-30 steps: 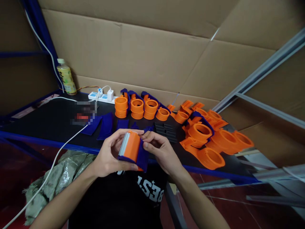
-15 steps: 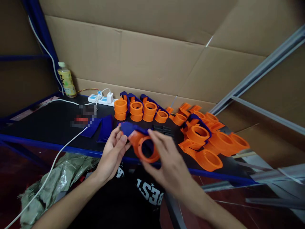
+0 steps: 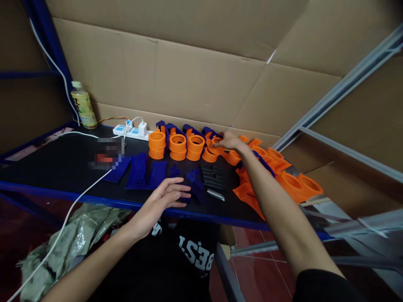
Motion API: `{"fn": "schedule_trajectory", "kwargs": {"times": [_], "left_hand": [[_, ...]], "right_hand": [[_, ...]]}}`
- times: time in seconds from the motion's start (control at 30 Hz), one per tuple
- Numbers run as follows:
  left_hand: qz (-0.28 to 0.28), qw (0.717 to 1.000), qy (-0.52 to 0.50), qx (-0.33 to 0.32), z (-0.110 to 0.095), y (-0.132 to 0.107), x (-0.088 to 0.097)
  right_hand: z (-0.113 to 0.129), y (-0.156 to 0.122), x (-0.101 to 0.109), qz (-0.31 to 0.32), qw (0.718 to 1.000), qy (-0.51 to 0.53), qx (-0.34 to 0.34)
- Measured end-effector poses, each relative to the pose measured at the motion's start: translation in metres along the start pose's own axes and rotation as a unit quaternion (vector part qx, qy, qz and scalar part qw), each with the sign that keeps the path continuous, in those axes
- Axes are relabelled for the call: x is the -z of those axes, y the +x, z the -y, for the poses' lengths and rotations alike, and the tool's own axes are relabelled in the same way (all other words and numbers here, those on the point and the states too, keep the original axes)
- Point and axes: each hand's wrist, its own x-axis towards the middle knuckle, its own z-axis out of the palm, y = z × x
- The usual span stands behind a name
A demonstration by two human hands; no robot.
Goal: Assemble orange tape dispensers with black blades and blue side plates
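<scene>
My right hand (image 3: 232, 141) reaches to the back row, its fingers around an orange-and-blue tape dispenser (image 3: 211, 144). That dispenser sits slightly tilted on top of another one; the hand hides part of it. To its left, more orange dispensers (image 3: 178, 142) stand stacked in pairs, with blue parts behind their rings. My left hand (image 3: 165, 195) hovers over the table's front part, fingers stretched out and holding nothing. Just beyond its fingertips lie small dark-blue plastic parts (image 3: 194, 178).
Flat blue pieces (image 3: 137, 172) lie in stacks left of centre. Black strips (image 3: 214, 177) and a small grey-white tool (image 3: 215, 194) are at centre right. Loose orange parts (image 3: 291, 182) crowd the right side. A power strip (image 3: 134, 132) and a bottle (image 3: 84, 107) stand at the back left.
The dispenser held between both hands went to the back row with my right hand, onto the rightmost stack. My left hand let go and opened. Small blue parts and the grey-white tool came into sight.
</scene>
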Motion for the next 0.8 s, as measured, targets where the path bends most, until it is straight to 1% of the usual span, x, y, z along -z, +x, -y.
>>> {"fn": "schedule_trajectory", "kwargs": {"times": [0.07,0.17,0.27,0.4,0.57,0.8], "left_hand": [[0.01,1.0,0.007,0.006,0.0,0.0,0.001],[0.028,0.999,0.017,0.023,0.0,0.001,0.001],[0.044,0.998,0.032,0.041,0.0,0.0,0.0],[0.064,0.996,0.043,0.047,0.001,-0.001,-0.002],[0.074,0.993,0.066,0.058,0.0,-0.002,-0.004],[0.092,0.99,0.086,0.062,0.0,-0.002,-0.005]], "right_hand": [[-0.002,0.0,-0.011,0.002,1.0,0.006,0.004],[-0.007,0.0,-0.018,-0.005,1.0,0.016,0.013],[-0.01,0.003,-0.021,-0.012,0.999,0.025,0.024],[-0.012,0.007,-0.024,-0.02,0.999,0.029,0.035],[-0.014,0.007,-0.032,-0.026,0.998,0.026,0.041],[-0.016,0.008,-0.037,-0.008,0.998,0.022,0.05]]}}
